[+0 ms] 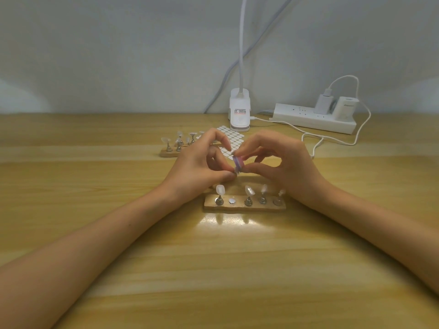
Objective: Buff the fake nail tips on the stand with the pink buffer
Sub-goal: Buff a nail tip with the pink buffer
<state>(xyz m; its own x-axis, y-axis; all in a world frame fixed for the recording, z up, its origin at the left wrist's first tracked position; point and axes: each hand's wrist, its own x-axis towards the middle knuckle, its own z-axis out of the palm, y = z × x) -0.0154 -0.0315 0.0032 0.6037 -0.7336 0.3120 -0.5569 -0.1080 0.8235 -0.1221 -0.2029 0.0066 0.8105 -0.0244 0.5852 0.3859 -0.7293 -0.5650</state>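
The right hand (280,162) pinches the pink buffer (238,164), which stands almost upright; the left hand (197,167) pinches what seems one nail tip (232,174) against it; the stand (244,207) lies just below both.

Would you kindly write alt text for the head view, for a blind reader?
Over a wooden table, a right hand holds a pink buffer against a small piece pinched by the left hand, behind a wooden stand bearing four nail tips. A second stand, a lamp base and a power strip sit farther back.
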